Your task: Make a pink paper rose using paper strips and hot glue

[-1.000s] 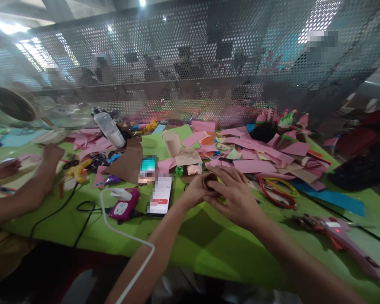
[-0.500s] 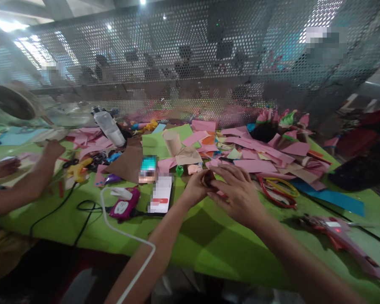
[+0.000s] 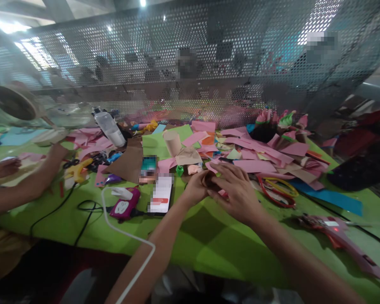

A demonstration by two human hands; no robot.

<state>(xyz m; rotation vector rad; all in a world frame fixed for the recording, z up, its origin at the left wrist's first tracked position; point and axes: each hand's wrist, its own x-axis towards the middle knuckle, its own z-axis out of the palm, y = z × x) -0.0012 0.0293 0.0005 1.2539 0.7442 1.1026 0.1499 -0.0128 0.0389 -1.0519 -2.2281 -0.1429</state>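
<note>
"As we look down in the head view, where's our roll [image 3: 209, 180]?"
"Near centre, held between our left hand [image 3: 196, 188] and right hand [image 3: 236, 185], brought together around it, presumably so it stays curled."
"And the glue gun [image 3: 339, 236]?"
"At four o'clock from it, lying apart, likely laid within our reach."

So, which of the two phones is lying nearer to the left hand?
The white-screened phone, the one showing a red bar; the teal-screened phone lies farther from the left hand.
</note>
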